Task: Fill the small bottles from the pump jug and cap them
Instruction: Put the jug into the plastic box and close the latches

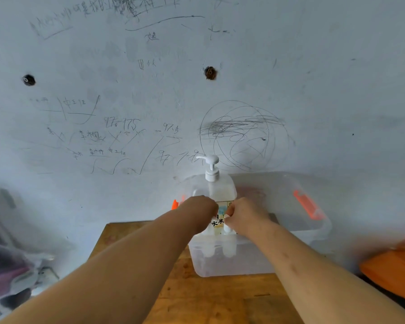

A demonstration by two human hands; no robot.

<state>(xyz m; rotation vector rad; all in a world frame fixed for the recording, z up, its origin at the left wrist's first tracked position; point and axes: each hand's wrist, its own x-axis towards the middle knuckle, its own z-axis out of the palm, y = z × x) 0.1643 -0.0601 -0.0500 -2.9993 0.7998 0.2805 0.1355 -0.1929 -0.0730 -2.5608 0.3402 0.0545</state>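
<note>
The pump jug (221,190) is clear with a white pump head and a printed label. It stands inside a clear plastic bin (255,260) on the wooden table (220,298). Two small white bottles (228,250) stand in the bin's near corner, in front of the jug. My left hand (198,212) is curled in front of the jug's label, and what its fingers hold is hidden. My right hand (244,215) is close beside it, fingertips pinched on the top of the right-hand small bottle (227,229).
The bin has orange latches (308,206) on its sides and rests against a scribbled white wall (150,113). An orange object (393,270) lies at the right edge. Blurred bags and clutter (7,265) sit at the left, beyond the table's edge.
</note>
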